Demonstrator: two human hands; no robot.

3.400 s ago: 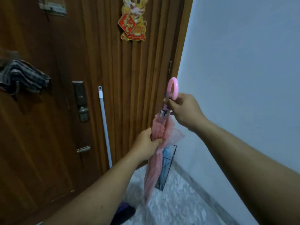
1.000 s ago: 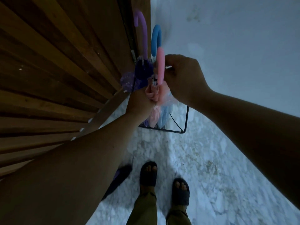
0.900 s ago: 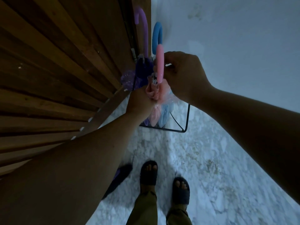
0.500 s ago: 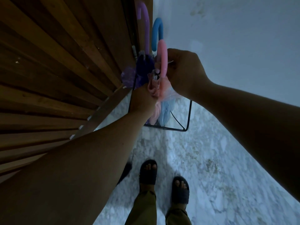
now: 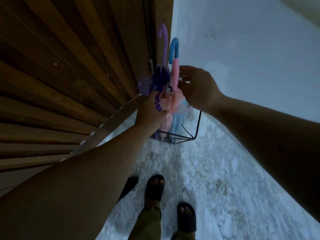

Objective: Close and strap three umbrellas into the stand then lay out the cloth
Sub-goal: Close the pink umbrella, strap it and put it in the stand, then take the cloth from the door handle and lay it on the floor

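Both forearms bare, no sleeves visible, no watch or rings seen on left hand (image 5: 149, 110) or right hand (image 5: 197, 89). Dark open-toe slide sandals, left sandal (image 5: 154, 187), right sandal (image 5: 186, 217), toes showing. Olive-green trousers (image 5: 147, 224), loose cuffs reaching ankles, right leg mostly cropped at frame bottom.
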